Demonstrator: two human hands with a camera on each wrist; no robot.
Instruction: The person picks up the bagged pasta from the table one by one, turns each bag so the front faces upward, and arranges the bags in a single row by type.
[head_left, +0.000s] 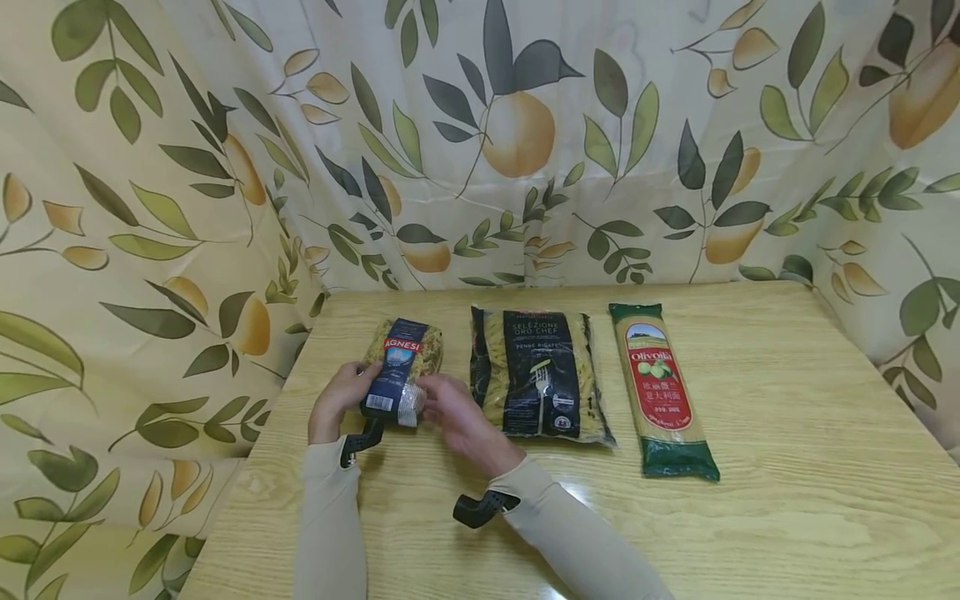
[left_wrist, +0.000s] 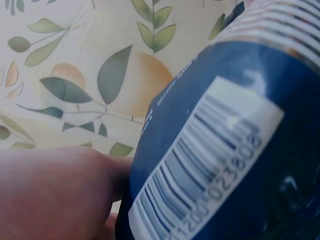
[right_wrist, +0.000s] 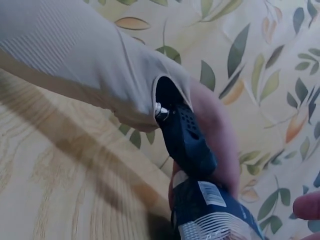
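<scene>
My left hand (head_left: 347, 398) grips the left side of a small Agnesi pasta bag (head_left: 397, 358), thumb on its front. Through the clear film, greenish-yellow pasta shows around a dark blue label. In the left wrist view, the bag's barcode (left_wrist: 205, 160) fills much of the frame beside the thumb side of the left hand (left_wrist: 60, 190). My right hand (head_left: 461, 417), slightly blurred, is beside the bag's lower right, fingers extended. In the right wrist view, its fingertips (right_wrist: 307, 206) appear apart from the bag (right_wrist: 215, 217). The left hand's far fingers are hidden behind the bag.
A large penne rigate bag (head_left: 540, 375) lies just right of my right hand. Further right lies a long Olivoila spaghetti pack (head_left: 663, 392) with green ends. The wooden table (head_left: 810, 433) meets a leaf-and-fruit patterned curtain (head_left: 517, 133) at its back and left.
</scene>
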